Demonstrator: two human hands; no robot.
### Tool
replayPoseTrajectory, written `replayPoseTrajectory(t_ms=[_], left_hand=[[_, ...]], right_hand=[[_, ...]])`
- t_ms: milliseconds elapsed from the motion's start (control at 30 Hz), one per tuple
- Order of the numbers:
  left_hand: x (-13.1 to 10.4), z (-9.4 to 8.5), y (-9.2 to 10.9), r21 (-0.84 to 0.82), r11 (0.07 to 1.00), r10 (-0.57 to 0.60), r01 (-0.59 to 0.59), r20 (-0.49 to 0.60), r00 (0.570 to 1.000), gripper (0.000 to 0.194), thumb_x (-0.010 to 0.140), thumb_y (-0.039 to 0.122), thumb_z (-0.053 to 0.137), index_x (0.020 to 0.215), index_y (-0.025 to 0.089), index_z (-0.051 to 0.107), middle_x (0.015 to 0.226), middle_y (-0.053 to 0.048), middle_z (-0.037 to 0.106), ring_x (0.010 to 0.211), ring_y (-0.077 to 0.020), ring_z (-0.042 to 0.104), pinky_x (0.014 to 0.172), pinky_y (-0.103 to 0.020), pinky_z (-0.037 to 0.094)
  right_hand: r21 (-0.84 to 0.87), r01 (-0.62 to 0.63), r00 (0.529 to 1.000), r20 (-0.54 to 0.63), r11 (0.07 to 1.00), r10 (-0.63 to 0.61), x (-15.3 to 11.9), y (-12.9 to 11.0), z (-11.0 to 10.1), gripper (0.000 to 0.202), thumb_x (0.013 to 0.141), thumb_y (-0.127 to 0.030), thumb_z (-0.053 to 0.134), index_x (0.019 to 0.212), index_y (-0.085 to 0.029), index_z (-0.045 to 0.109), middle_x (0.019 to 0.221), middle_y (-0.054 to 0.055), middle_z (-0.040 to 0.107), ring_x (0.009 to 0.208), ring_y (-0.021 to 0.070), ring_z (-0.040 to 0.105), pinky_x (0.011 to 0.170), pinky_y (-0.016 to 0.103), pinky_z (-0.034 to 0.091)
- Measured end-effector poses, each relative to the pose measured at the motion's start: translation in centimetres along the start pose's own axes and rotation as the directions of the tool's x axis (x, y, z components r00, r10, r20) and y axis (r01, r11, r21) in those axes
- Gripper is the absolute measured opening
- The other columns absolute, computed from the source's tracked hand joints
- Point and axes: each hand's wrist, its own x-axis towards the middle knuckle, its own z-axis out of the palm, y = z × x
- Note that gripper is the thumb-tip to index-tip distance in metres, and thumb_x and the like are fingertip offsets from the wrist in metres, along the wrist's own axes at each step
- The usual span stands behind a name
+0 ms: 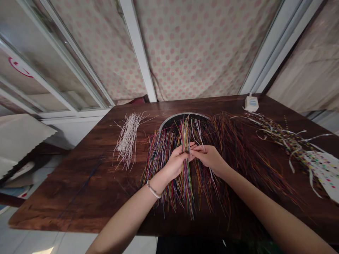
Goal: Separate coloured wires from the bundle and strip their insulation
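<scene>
My left hand (178, 160) is closed around a bundle of long thin multicoloured strands (187, 183) that fans out above and below the fingers. Against it, my right hand (208, 157) is closed too, its thumb and fingers pinched at the right side of the same bundle, with a few pale strands passing by the fingers. Beneath the hands, more coloured strands (159, 155) lie side by side across a dark round tray (182, 114) with a grey rim. A tangled heap of reddish-brown strands (238, 151) spreads to the right.
A pile of white strands (129, 139) lies left on the dark wooden table (79, 187). At the back right stands a small white box (251, 103). Speckled strips and ribbons (284, 137) run along the right, beside a white sheet with coloured dots (327, 173).
</scene>
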Motion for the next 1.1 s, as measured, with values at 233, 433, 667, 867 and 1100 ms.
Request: replayPoseTrajectory(t_ms=[233,433,667,867,1100], left_hand=[[0.0,0.1,0.0,-0.002,1.0,-0.022,0.022,-0.005,1.0,0.048,0.064,-0.001,0.051,0.109,0.015,0.056,0.109,-0.011,0.061,0.11,-0.023,0.05,0.096,-0.041,0.034],[0.1,-0.4,0.0,-0.091,0.996,0.021,-0.021,-0.004,1.0,0.043,0.069,0.0,0.05,0.11,0.012,0.052,0.114,-0.015,0.057,0.106,-0.0222,0.053,0.097,-0.041,0.033],[0.1,-0.4,0.0,-0.049,0.999,0.006,-0.008,-0.045,0.999,0.038,0.07,0.01,0.061,0.107,0.011,0.051,0.103,-0.014,0.063,0.094,-0.021,0.06,0.092,-0.041,0.039],[0.0,-0.3,-0.5,0.088,0.995,-0.04,0.041,-0.004,0.999,0.043,0.062,0.007,0.068,0.102,0.01,0.052,0.09,-0.013,0.066,0.085,-0.0225,0.063,0.085,-0.043,0.043],[0.0,-0.6,-0.5,0.095,0.995,-0.039,0.04,-0.008,0.999,0.037,0.064,0.008,0.067,0.099,0.009,0.054,0.094,-0.015,0.065,0.087,-0.0236,0.063,0.086,-0.044,0.043]], right_hand=[[0.047,-0.071,0.997,0.026,0.996,0.069,-0.1,-0.5,0.1,0.018,0.064,-0.03,0.062,0.066,-0.012,0.061,0.049,0.0,0.055,0.031,0.0012,0.024,0.032,0.019,0.011],[0.1,-0.133,0.991,0.006,0.986,0.133,-0.4,-1.2,-1.2,0.024,0.063,-0.036,0.064,0.067,-0.014,0.056,0.038,-0.01,0.031,0.032,0.0017,0.02,0.034,0.019,0.01],[-0.016,-0.083,0.996,-0.04,0.996,0.082,-0.2,-0.5,-1.1,0.025,0.065,-0.037,0.062,0.068,-0.014,0.056,0.039,-0.009,0.034,0.033,0.0028,0.023,0.035,0.019,0.014],[-0.079,0.009,0.991,-0.13,0.997,-0.02,0.1,0.1,-1.4,0.022,0.066,-0.036,0.062,0.067,-0.014,0.057,0.045,-0.005,0.045,0.037,0.0044,0.033,0.036,0.019,0.023],[0.295,0.119,0.907,-0.421,0.948,0.017,0.5,-1.9,-3.3,0.027,0.064,-0.036,0.065,0.067,-0.02,0.044,0.043,-0.012,0.025,0.03,0.002,0.021,0.03,0.017,0.014]])
